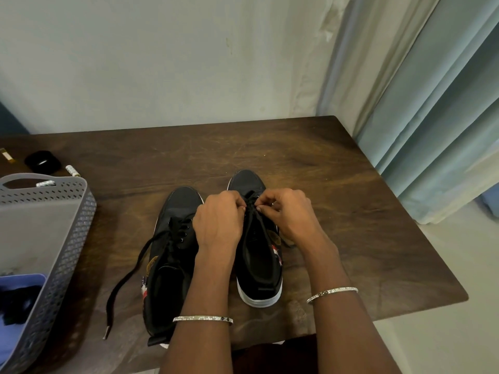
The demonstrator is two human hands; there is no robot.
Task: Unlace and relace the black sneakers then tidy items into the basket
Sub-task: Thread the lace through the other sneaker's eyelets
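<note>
Two black sneakers stand side by side on the dark wooden table (337, 184), toes pointing away from me. Over the front eyelets of the right sneaker (259, 265), my left hand (218, 222) and my right hand (286, 211) both pinch its black lace (251, 205). The left sneaker (172, 255) is partly laced, and one loose lace end (121, 282) trails off it toward the table's front left. A grey perforated basket (73, 252) sits at the left edge of the table.
Inside the basket lie a blue container (19, 284) and something dark. Behind it are a black round object (41, 161) and two small white tubes (72, 170). A pale wall is behind the table, with curtains (432, 103) at the right.
</note>
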